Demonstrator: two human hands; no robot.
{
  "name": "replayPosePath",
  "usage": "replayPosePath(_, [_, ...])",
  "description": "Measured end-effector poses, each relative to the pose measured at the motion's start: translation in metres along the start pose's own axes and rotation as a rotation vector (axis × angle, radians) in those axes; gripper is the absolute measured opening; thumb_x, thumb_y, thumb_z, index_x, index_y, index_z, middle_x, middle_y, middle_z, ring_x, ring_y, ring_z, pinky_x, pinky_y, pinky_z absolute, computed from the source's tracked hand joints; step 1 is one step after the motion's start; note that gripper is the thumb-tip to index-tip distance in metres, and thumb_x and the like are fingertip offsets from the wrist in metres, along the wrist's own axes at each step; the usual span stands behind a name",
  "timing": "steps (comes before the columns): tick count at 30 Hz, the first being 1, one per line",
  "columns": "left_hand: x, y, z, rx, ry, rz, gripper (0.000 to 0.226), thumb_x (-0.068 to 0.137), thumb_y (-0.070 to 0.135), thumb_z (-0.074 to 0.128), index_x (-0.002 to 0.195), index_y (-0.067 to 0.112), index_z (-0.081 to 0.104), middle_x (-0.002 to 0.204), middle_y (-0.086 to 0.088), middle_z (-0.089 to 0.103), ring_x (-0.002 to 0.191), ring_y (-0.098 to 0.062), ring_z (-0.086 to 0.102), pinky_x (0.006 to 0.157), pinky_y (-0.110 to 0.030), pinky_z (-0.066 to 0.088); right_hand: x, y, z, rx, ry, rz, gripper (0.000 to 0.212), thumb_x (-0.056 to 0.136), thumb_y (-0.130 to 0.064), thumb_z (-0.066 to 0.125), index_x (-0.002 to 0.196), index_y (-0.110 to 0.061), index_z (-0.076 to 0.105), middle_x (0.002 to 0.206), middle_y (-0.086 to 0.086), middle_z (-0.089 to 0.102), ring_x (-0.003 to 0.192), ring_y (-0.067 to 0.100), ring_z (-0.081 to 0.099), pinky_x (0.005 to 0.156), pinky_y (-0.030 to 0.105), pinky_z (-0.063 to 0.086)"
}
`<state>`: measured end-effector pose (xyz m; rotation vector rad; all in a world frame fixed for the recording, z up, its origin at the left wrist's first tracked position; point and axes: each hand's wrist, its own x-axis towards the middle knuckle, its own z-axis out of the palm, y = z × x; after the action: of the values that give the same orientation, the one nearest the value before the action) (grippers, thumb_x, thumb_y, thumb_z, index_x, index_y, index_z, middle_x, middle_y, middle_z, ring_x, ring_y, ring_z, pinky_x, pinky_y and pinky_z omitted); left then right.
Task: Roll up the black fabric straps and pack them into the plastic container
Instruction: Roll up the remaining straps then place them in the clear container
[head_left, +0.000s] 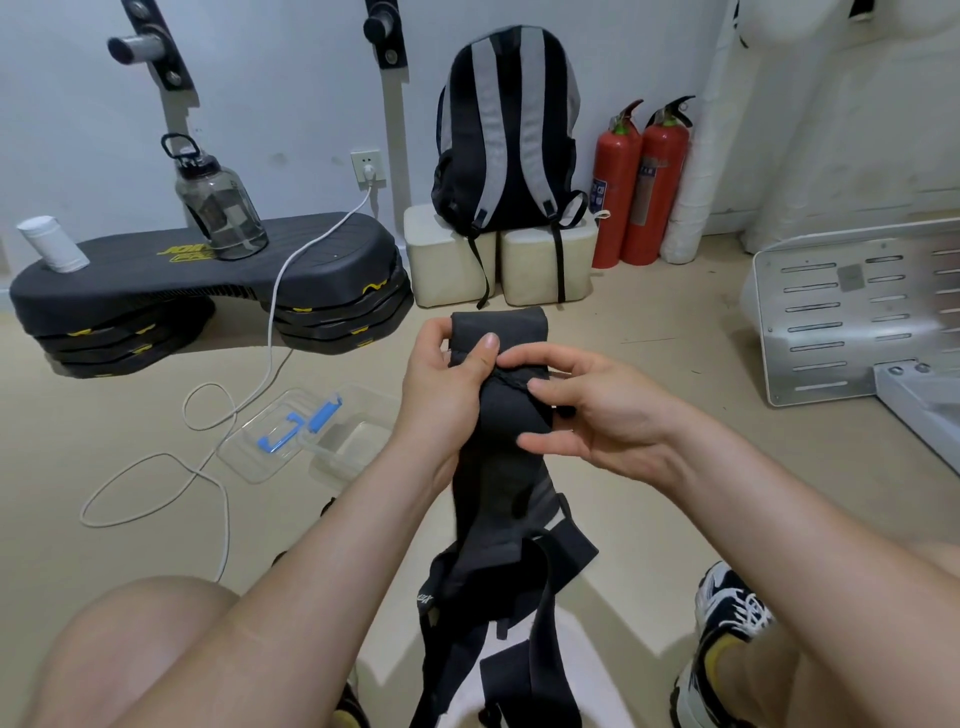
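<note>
A black fabric strap (501, 467) hangs in front of me, its top end folded over near the middle of the view. My left hand (447, 384) grips its upper part, thumb pressed on the front. On the strap's right side my right hand (592, 410) pinches the folded edge with its fingertips. More black straps (519, 623) dangle below between my knees. The clear plastic container (358, 441) lies open on the floor to the left of my left forearm, with its lid (275, 431) and blue clips beside it.
A white cable (208, 441) loops over the floor at left. A black step platform (208, 291) carries a water jug (221, 208). A backpack (509, 140) sits on foam blocks, beside two fire extinguishers (639, 187). A metal panel (852, 312) stands at right.
</note>
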<state>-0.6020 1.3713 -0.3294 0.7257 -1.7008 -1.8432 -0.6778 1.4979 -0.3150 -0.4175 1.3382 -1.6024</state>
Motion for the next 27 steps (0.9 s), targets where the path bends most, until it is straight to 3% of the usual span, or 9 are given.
replayPosePath(3, [0.002,0.002,-0.002,-0.055,0.011,-0.046,0.007,0.098,0.017,0.059,0.104,0.012,0.058,0.087,-0.009,0.07,0.074,-0.017,0.067,0.066,-0.032,0.057,0.005,0.007,0.006,0.095,0.034,-0.037,0.036,0.098,0.011,0.042,0.099,-0.007,0.073,0.114,0.013,0.065,0.11,0.029,0.067,0.067,0.038,0.062])
replayPosePath(6, [0.005,0.004,-0.005,-0.11,-0.034,-0.106,0.007,0.099,0.013,0.056,0.105,0.011,0.06,0.084,-0.006,0.07,0.069,-0.016,0.067,0.057,-0.028,0.056,0.005,0.006,0.008,0.142,0.024,-0.041,0.036,0.099,0.007,0.043,0.102,-0.008,0.075,0.113,0.012,0.071,0.104,0.03,0.07,0.069,0.041,0.062])
replayPosePath(11, [0.003,0.004,-0.006,-0.161,-0.082,-0.159,0.013,0.096,0.006,0.059,0.107,0.012,0.064,0.085,-0.009,0.072,0.07,-0.021,0.069,0.057,-0.031,0.057,0.003,0.008,0.01,0.161,-0.001,-0.051,0.026,0.1,-0.006,0.051,0.111,-0.012,0.075,0.119,0.005,0.072,0.104,0.027,0.071,0.062,0.037,0.062])
replayPosePath(16, [0.004,0.005,-0.006,-0.211,-0.19,-0.218,0.028,0.101,0.023,0.051,0.125,0.012,0.059,0.101,-0.006,0.069,0.084,-0.018,0.064,0.069,-0.031,0.052,0.008,0.001,0.003,0.178,0.12,-0.119,0.029,0.1,0.001,0.047,0.104,-0.009,0.074,0.113,0.013,0.07,0.099,0.028,0.071,0.065,0.035,0.063])
replayPosePath(18, [0.003,0.007,-0.01,-0.091,-0.291,-0.226,0.03,0.097,0.03,0.058,0.126,0.022,0.053,0.097,0.0,0.069,0.077,-0.014,0.063,0.07,-0.03,0.048,0.009,-0.009,-0.006,0.278,0.187,-0.173,0.028,0.1,0.003,0.045,0.108,-0.006,0.071,0.122,0.017,0.065,0.103,0.029,0.068,0.068,0.035,0.062])
replayPosePath(20, [-0.001,0.003,-0.012,0.05,-0.417,-0.24,0.044,0.089,0.02,0.069,0.123,0.028,0.043,0.087,0.002,0.072,0.068,-0.012,0.065,0.07,-0.031,0.048,0.011,-0.017,-0.017,0.383,0.264,-0.235,0.028,0.1,0.005,0.044,0.112,-0.003,0.068,0.126,0.02,0.062,0.106,0.029,0.066,0.07,0.035,0.062])
replayPosePath(22, [-0.008,-0.006,-0.012,0.15,-0.537,-0.242,0.051,0.089,0.004,0.068,0.12,0.029,0.037,0.092,-0.003,0.074,0.075,-0.016,0.067,0.073,-0.034,0.051,0.014,-0.022,-0.027,0.446,0.338,-0.281,0.029,0.1,0.006,0.044,0.115,-0.001,0.067,0.127,0.02,0.06,0.108,0.03,0.065,0.071,0.036,0.062])
replayPosePath(27, [-0.024,-0.017,-0.016,0.217,-0.618,-0.186,0.059,0.088,-0.013,0.061,0.117,0.031,0.036,0.094,-0.007,0.068,0.07,-0.024,0.066,0.07,-0.038,0.059,0.021,-0.027,-0.047,0.507,0.549,-0.332,0.033,0.1,0.009,0.039,0.123,0.005,0.062,0.129,0.021,0.054,0.11,0.032,0.061,0.074,0.039,0.063])
